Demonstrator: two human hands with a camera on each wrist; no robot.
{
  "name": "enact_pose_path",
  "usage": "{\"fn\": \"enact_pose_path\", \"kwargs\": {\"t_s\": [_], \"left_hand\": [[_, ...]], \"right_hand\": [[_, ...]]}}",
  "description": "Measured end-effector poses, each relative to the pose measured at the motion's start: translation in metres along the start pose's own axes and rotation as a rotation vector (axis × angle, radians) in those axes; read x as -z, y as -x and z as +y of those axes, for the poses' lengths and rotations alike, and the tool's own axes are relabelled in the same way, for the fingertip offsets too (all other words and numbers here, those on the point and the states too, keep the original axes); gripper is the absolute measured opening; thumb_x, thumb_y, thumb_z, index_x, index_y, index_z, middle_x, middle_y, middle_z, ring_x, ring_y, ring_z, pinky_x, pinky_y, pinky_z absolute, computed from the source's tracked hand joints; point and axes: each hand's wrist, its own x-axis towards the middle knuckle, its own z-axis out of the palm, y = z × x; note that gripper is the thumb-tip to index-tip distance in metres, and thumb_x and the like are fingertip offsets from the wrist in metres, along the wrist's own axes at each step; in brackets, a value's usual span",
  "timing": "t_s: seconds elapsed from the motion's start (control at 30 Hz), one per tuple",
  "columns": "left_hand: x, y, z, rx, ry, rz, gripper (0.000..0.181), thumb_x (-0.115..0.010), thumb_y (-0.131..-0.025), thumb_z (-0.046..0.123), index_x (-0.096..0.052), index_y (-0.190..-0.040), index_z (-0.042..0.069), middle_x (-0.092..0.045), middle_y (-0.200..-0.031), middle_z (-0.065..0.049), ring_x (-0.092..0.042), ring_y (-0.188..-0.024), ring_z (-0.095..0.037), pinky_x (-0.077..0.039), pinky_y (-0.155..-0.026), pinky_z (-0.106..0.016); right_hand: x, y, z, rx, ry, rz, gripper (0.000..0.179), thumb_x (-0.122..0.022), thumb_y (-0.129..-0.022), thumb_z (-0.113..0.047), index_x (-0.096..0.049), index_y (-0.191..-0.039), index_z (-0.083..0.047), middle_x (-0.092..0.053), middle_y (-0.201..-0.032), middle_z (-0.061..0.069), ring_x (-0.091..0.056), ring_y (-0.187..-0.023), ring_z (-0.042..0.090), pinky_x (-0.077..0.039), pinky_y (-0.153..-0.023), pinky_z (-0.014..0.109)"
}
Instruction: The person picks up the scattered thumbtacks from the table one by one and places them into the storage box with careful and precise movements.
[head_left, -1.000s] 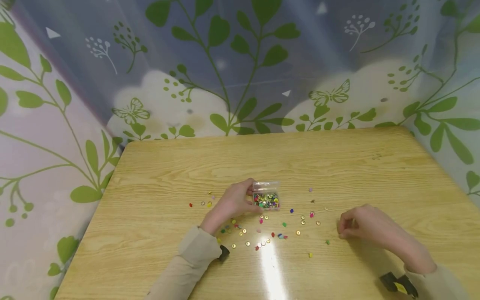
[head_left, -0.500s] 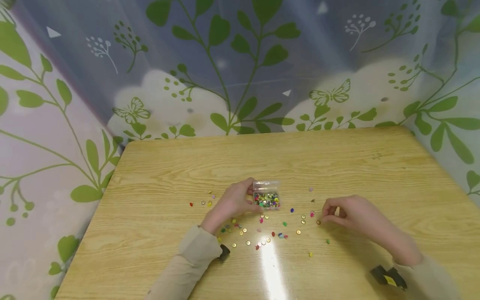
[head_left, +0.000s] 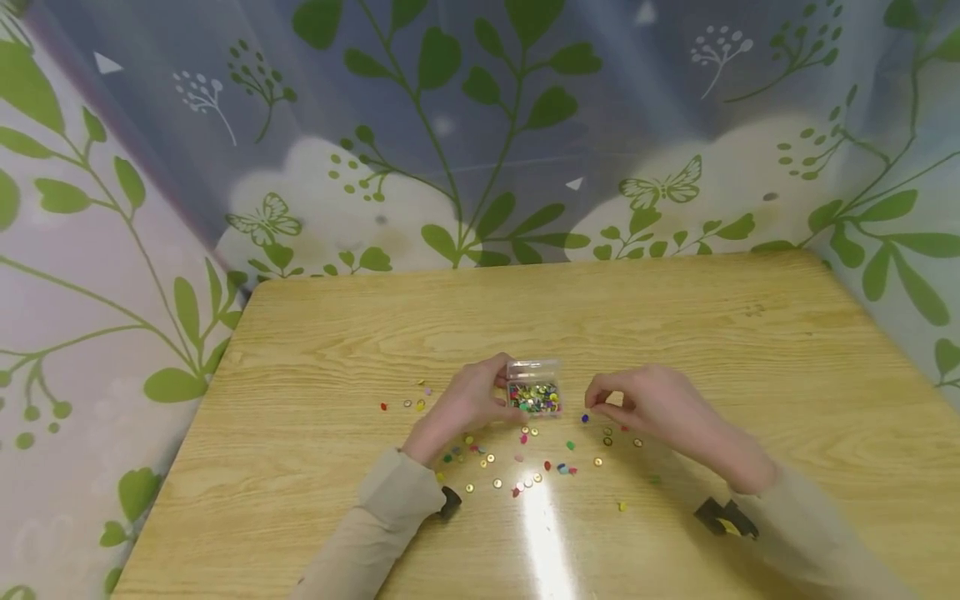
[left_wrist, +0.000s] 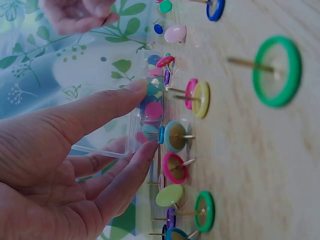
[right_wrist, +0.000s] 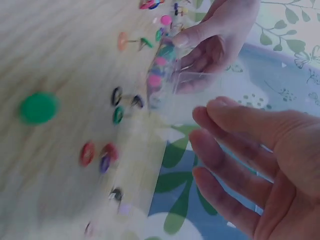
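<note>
- The left grip [head_left: 463, 402] grasps a small clear plastic box [head_left: 546, 413] at its left end, thumb on the near side and fingers on the far side.
- The box sits on the wooden bench [head_left: 375, 325], just right of the left grip, its transparent lid [head_left: 534, 367] open on the far side; multicoloured thumbtacks [head_left: 536, 398] fill it.
- The right grip [head_left: 663, 404], apart from the box on its right, has thumb and index fingertips together; I cannot tell whether a tack is between them.
- A blue thumbtack [head_left: 585, 418] lies just beside the right grip's fingertips, on the near side.
- A green thumbtack [head_left: 571, 445] lies between the two grips, nearer the person.
- A red thumbtack [head_left: 384, 407] lies left of the left grip.
- A yellow thumbtack [head_left: 622, 506] lies on the near side of the right grip.
- Beyond both grips hangs a leaf-printed backdrop [head_left: 495, 125].
</note>
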Motion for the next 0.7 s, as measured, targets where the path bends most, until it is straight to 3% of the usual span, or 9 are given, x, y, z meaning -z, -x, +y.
{"fn": "enact_pose_path", "kwargs": {"t_s": [0.33,0.7], "left_hand": [[0.0,-0.001,0.0,-0.008,-0.012,-0.002,0.052,-0.091,-0.075,0.019,-0.061,-0.117,0.012,-0.068,-0.118,-0.008,-0.067,-0.093,-0.018,-0.056,-0.086,-0.035],[-0.001,-0.001,0.0,-0.006,0.005,0.001,0.055,-0.092,-0.073,0.018,-0.061,-0.119,0.012,-0.069,-0.118,-0.008,-0.068,-0.09,-0.018,-0.056,-0.084,-0.036]], "right_hand": [[-0.012,-0.029,-0.012,0.007,0.089,0.178,0.009,-0.082,-0.084,-0.014,-0.076,-0.089,-0.02,-0.076,-0.087,-0.005,-0.064,-0.058,0.004,-0.042,-0.046,0.018],[-0.018,-0.044,-0.017,-0.066,0.035,0.186,0.009,-0.084,-0.084,-0.018,-0.075,-0.086,-0.021,-0.077,-0.085,-0.005,-0.06,-0.054,0.003,-0.037,-0.043,0.02]]}}
